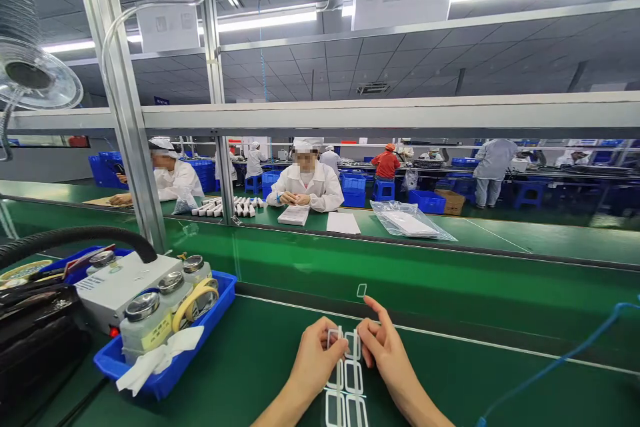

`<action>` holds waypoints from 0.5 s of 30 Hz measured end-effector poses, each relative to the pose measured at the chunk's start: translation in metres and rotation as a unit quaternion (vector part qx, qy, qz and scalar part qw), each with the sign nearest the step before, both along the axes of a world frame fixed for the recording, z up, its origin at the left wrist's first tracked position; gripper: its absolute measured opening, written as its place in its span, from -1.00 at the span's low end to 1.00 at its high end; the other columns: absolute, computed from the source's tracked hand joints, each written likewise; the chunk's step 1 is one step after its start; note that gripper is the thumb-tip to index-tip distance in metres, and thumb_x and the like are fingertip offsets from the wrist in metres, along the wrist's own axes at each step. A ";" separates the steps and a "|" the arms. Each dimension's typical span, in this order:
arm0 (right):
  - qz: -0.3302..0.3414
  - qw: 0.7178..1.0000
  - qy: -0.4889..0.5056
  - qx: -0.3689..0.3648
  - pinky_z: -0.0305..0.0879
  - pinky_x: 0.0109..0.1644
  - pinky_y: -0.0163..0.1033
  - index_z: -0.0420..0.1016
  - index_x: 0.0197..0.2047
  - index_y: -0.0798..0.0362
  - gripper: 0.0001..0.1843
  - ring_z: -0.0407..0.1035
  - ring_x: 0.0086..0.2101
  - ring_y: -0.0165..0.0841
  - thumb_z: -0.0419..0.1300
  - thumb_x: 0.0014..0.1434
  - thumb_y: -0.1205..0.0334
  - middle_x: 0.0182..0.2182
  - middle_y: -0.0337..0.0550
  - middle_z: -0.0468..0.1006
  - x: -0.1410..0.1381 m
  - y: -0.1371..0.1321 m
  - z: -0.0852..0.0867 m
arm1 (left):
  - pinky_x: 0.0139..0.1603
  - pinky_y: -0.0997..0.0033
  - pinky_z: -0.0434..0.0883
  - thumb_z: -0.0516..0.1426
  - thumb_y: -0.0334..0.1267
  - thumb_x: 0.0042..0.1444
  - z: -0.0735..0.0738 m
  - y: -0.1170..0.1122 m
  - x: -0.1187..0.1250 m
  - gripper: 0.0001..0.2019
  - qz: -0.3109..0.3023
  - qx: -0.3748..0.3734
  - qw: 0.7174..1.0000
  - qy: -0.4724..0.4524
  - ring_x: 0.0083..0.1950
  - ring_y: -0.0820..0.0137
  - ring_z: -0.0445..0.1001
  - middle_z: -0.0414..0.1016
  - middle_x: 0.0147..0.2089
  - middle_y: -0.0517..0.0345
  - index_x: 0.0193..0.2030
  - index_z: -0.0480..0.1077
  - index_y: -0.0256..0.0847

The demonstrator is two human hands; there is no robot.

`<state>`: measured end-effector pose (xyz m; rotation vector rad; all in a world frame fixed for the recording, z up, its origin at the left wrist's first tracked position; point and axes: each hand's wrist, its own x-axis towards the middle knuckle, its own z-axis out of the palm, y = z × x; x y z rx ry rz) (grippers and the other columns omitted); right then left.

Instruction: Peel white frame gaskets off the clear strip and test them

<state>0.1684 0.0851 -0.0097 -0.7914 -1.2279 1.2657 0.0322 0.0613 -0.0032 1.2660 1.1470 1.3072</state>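
My left hand (320, 355) is closed, thumb and fingers pinching the upper left part of a sheet of white rectangular frames (353, 377). The rounded frames sit side by side in two columns, running down toward me over the green work surface. At the sheet's upper right edge, my right hand (385, 345) has its thumb and curled fingers closed on it, while the index finger points up and away. Just beyond that fingertip is a single small white frame (361, 290); whether it sticks to the finger or lies on the belt is unclear.
To the left, a blue tray (227, 287) holds metal-capped bottles (145, 320), yellow tape (200, 297) and white tissue (160, 360). A grey box (127, 280) with a black hose stands beside them. A blue cord (565, 353) hangs at right. Across the belt sits a person (306, 180).
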 end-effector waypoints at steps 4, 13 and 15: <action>-0.008 1.000 -0.002 -0.004 -0.15 -0.64 -0.41 0.11 0.11 0.01 -0.26 0.02 -0.75 -0.56 0.30 -0.02 -0.13 -0.59 -0.41 0.28 0.000 0.000 0.000 | -0.45 0.48 0.25 0.14 -0.31 -0.16 -0.001 0.002 -0.001 -0.89 -0.002 0.000 1.000 0.001 -0.52 0.46 0.33 0.34 -0.59 0.28 -0.52 0.23 -0.19; -0.003 1.000 -0.008 0.004 -0.18 -0.65 -0.41 0.08 0.11 0.01 -0.27 0.02 -0.75 -0.56 0.27 0.01 -0.14 -0.59 -0.41 0.27 0.000 -0.001 0.000 | -0.45 0.47 0.26 0.13 -0.32 -0.14 -0.003 0.001 -0.001 -0.89 -0.011 0.002 1.000 -0.002 -0.52 0.45 0.35 0.37 -0.58 0.26 -0.51 0.23 -0.19; -0.003 1.000 -0.008 0.003 -0.19 -0.65 -0.42 0.07 0.11 0.02 -0.28 0.01 -0.75 -0.57 0.26 0.02 -0.13 -0.59 -0.42 0.26 0.000 -0.002 0.001 | -0.45 0.47 0.26 0.13 -0.32 -0.14 -0.002 0.001 0.000 -0.89 -0.009 0.003 1.000 -0.001 -0.52 0.45 0.35 0.36 -0.58 0.26 -0.51 0.23 -0.19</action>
